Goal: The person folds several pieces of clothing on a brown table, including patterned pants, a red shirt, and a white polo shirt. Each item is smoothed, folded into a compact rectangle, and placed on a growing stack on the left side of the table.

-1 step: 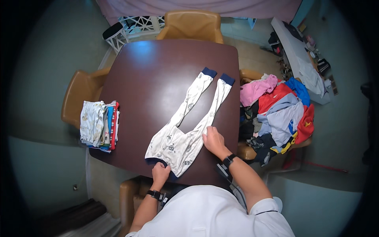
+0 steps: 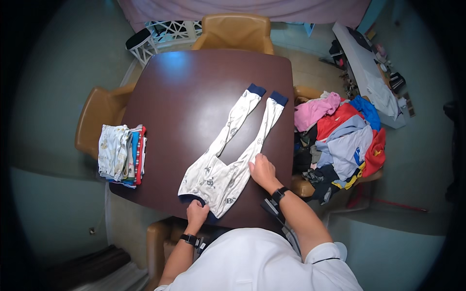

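Pressing unmoved white leggings (image 2: pixel 228 160), hands unchanged

We see soft, even indoor light. A pale bluish glare lies on the far part of the dark table (image 2: pixel 179 68). Shadows are weak. The fisheye bends edges, and the black rim looks blurred.

One pair of baby pants (image 2: pixel 232 154) lies on the surface (image 2: pixel 194 87). One folded stack (image 2: pixel 121 154), one clothes heap (image 2: pixel 340 140). Four chairs (image 2: pixel 235 30) ring it.
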A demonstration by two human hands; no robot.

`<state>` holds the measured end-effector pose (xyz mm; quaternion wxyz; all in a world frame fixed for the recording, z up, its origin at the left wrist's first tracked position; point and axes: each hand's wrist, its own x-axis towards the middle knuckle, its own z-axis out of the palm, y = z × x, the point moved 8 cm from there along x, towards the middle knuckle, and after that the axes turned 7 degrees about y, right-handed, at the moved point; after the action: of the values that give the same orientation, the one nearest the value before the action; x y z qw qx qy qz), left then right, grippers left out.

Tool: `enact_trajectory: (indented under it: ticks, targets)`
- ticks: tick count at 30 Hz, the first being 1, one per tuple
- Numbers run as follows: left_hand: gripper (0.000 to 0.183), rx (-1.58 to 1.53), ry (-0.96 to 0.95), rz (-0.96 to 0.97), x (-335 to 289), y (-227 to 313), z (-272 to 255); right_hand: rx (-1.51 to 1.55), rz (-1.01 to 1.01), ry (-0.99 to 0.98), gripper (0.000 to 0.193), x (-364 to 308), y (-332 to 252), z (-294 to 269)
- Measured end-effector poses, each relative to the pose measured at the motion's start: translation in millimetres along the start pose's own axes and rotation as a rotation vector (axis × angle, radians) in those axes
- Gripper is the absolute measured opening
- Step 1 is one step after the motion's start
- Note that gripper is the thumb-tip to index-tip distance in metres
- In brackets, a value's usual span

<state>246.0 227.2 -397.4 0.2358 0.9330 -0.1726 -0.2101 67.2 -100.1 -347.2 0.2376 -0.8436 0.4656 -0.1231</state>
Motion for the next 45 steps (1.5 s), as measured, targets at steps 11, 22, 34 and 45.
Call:
enact_trajectory:
  ticks: [11, 22, 34, 45]
  targets:
    - [0.021, 0.087, 0.207, 0.008, 39.1, -89.9, -78.6, -0.035, 0.118, -0.515, 0.03, -104.5, 30.7, 38.4]
    - [0.034, 0.098, 0.296, -0.048, 55.6, -118.3, -96.0, 0.297, 0.188, -0.076, 0.03, -64.7, 58.5, -18.4]
    - [0.034, -0.012, 0.255, -0.105, 26.4, -120.6, -81.9, -0.205, 0.206, 0.105, 0.045, 67.0, 39.8, 7.8]
    - [0.009, -0.536, 0.118, -0.306, 32.7, -167.8, -68.8, 1.295, 0.576, 0.083, 0.024, 49.9, 100.4, -45.5]
